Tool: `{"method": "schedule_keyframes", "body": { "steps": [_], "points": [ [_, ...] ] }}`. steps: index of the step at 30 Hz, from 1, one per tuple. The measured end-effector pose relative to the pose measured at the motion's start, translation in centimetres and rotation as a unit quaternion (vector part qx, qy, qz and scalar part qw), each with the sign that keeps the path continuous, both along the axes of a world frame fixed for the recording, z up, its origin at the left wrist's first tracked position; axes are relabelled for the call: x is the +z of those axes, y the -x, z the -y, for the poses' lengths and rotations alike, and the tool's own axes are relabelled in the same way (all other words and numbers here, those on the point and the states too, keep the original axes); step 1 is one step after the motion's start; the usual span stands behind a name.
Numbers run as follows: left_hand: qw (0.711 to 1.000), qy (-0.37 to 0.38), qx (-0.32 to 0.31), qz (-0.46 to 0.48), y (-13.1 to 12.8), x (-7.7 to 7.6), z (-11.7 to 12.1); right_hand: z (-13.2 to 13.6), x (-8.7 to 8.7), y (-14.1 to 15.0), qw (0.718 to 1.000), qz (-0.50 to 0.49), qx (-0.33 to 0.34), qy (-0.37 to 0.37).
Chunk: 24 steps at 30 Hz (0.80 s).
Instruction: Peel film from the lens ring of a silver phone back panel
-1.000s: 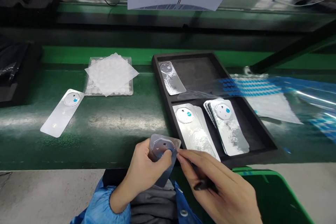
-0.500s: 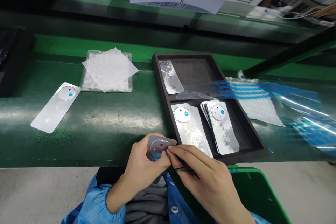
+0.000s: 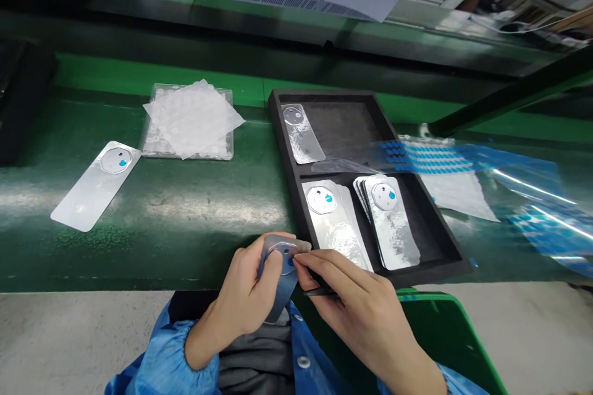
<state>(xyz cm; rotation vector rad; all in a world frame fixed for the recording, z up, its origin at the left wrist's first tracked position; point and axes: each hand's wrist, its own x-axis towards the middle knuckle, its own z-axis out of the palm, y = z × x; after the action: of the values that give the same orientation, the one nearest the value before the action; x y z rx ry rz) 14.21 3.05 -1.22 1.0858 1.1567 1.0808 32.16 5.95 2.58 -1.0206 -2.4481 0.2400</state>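
My left hand [image 3: 245,299] is closed around the thin, shiny panel [image 3: 285,289], thumb on its face by the round window and fingers behind it. The panel is tilted, held just off the near edge of the green surface [image 3: 185,259], beside the corner of the black tray [image 3: 296,192]. My right hand [image 3: 365,308] has its thumb and forefinger pinched together at the panel's right side, close to the blue dot [image 3: 290,263]; whether I have a bit of film between those tips I cannot tell. A slim dark tool [image 3: 319,292] is tucked in the same hand, under the fingers.

I judge the panel light and fairly stiff, yet thin enough to bow if I squeezed its middle. Its glossy face would likely be slippery and quick to take smears or scratches, so I would take it by the long edges, with a flat finger behind for backing and only soft pressure by the window. The tool's tip needs keeping off the face.

In the tray, the stacked panels [image 3: 398,228] lie fanned and could slide over one another; lifting one by its rounded corner looks safest. The blue-dotted film [image 3: 426,158] looks limp, better held at its border.
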Motion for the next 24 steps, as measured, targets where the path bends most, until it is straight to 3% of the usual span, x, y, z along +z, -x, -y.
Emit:
{"method": "schedule_keyframes", "body": {
  "steps": [24],
  "points": [
    [0.999,0.037,-0.015,-0.013,0.03,-0.10,-0.01,-0.22,-0.24,0.20,1.000,0.005,0.025,-0.007]
  ]
}}
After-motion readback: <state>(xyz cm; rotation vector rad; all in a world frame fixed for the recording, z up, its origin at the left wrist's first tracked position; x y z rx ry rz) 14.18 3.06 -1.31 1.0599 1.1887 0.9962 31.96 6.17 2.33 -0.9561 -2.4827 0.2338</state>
